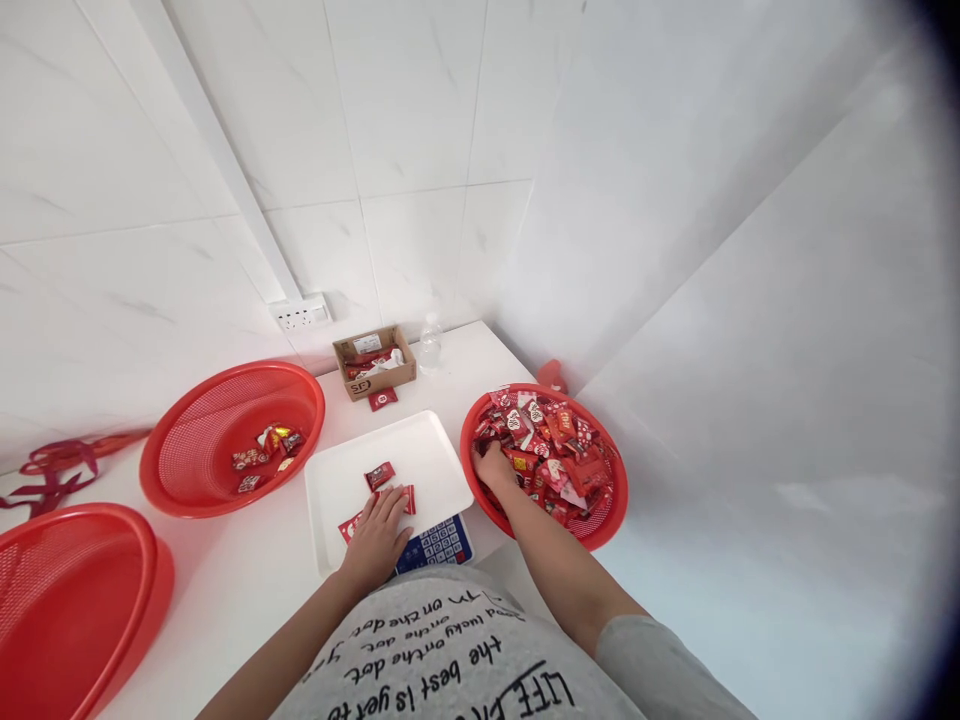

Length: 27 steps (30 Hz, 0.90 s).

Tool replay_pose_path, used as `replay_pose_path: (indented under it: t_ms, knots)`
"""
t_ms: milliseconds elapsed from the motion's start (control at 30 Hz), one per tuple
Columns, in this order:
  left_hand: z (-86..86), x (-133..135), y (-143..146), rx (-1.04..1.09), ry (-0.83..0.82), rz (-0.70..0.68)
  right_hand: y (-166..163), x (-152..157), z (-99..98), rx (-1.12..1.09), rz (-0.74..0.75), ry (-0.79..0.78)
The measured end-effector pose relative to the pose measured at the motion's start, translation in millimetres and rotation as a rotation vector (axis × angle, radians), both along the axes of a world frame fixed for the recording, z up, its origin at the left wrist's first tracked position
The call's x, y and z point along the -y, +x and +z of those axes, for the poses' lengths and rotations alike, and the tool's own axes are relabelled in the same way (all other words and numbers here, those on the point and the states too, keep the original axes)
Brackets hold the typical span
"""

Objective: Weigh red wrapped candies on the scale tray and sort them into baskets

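My left hand (379, 533) lies palm down on the white tray (427, 440), its fingers stretched out over red candy packets (406, 499). Just beyond the fingertips is another small dark red packet (379, 476) on the tray. The blue keypad of a scale (439, 545) shows under the tray's near edge. My right hand (495, 466) reaches into the left side of a red basket (621, 490) heaped with red and pink wrapped candies (559, 425). Its fingertips are hidden among the packets, so whether it grips any is unclear.
To the left stands a red basket (172, 420) with a few packets; a second red basket (142, 580) is nearer. Behind the tray are a small cardboard box (386, 380) of packets, a loose red packet (382, 398) and a clear bottle (430, 345). Walls border the table.
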State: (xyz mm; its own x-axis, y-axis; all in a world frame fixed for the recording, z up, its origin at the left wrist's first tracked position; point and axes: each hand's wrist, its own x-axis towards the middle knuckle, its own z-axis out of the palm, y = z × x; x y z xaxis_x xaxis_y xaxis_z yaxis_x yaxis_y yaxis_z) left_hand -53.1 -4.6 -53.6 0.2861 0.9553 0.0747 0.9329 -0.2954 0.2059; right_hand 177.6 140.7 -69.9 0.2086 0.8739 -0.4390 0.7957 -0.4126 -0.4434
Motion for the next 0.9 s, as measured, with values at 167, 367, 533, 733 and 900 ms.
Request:
replay_pose_path:
  t_ms: [167, 367, 533, 733, 900]
  knots:
    - [-0.3, 0.2, 0.0, 0.008, -0.009, 0.003, 2.3, 11.3, -5.8, 0.015, 0.018, 0.107]
    - [-0.6, 0.2, 0.0, 0.023, -0.007, 0.003, 4.6, 16.1, -13.0, 0.013, 0.031, 0.24]
    - [-0.4, 0.1, 0.5, 0.028, -0.013, 0.011, 9.8, 14.6, -16.5, -0.031, 0.084, 0.288]
    - [1.0, -0.9, 0.6, 0.022, -0.016, 0.014, 23.6, 9.2, -19.0, -0.069, 0.095, 0.238]
    - [2.6, -1.4, 0.9, 0.022, -0.017, 0.01, 25.3, 12.3, -16.2, -0.105, 0.067, 0.234]
